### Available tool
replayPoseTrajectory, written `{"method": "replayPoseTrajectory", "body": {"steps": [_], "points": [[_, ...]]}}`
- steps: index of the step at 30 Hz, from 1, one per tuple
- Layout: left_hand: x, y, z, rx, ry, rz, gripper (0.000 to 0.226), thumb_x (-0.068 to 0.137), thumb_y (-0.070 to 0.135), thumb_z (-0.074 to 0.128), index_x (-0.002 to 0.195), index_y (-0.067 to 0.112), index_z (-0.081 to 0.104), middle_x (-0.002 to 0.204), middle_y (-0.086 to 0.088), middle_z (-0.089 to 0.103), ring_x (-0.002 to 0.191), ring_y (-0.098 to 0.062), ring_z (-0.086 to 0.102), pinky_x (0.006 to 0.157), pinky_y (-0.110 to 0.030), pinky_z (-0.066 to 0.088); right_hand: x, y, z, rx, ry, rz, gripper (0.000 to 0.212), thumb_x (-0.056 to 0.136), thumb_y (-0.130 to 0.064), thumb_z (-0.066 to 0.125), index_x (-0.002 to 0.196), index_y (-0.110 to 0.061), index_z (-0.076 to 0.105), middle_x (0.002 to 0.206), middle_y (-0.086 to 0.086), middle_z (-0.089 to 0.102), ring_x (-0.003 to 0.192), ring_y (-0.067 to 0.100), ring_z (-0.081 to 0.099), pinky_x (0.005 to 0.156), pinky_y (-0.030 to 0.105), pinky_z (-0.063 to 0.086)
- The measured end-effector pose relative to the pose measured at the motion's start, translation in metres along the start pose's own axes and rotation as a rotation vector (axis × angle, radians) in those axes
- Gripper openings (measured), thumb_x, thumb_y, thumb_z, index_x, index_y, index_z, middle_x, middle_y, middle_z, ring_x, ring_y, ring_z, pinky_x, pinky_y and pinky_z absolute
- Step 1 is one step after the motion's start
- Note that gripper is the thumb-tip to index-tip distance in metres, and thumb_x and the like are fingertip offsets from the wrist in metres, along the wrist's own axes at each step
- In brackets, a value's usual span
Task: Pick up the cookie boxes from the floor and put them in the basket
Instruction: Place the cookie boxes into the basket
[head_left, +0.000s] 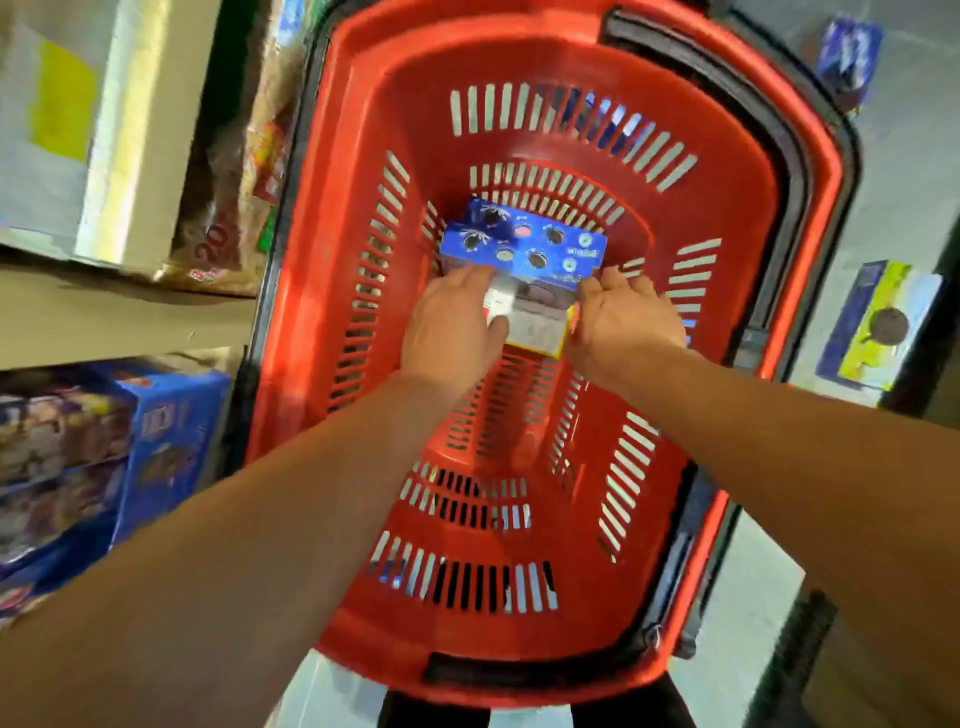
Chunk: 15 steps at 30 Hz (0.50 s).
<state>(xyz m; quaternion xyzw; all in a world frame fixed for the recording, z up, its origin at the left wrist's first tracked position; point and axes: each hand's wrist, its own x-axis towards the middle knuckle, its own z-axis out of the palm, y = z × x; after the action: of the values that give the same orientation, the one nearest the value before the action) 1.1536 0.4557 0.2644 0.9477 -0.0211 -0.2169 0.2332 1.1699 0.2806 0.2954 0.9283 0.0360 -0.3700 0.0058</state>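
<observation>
Red slotted basket (810, 218), black trim; blue cookie boxes (524, 244), dark-cookie print.

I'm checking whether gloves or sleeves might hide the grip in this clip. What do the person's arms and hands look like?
Both arms are bare from the frame edge down to the wrist, with no sleeves in view. The left hand and the right hand wear no gloves. No watch, bracelet or ring can be seen on them.
</observation>
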Motion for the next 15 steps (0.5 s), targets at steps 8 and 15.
{"method": "replayPoseTrajectory", "body": {"steps": [8,15], "points": [[-0.087,0.075,-0.062,-0.14,0.031,0.062,0.05,0.081,0.026,0.065,0.128,0.01,0.056,0.127,-0.014,0.061,0.115,-0.031,0.056,0.098,-0.038,0.043,-0.137,0.031,-0.037,0.123,0.163,-0.21,0.053,0.079,-0.033,0.062,0.124,-0.008,0.05,0.12,0.015,0.052,0.109,0.038,0.049,0.093,0.043,0.044],[-0.131,0.139,-0.071,-0.193,0.059,0.147,0.045,0.083,0.022,0.068,0.125,0.01,0.058,0.124,-0.007,0.063,0.113,-0.024,0.059,0.097,-0.029,0.039,-0.216,0.108,-0.021,0.402,0.33,-0.054,0.052,0.078,-0.019,0.067,0.126,-0.005,0.053,0.125,0.017,0.052,0.113,0.04,0.05,0.094,0.045,0.046]]}}
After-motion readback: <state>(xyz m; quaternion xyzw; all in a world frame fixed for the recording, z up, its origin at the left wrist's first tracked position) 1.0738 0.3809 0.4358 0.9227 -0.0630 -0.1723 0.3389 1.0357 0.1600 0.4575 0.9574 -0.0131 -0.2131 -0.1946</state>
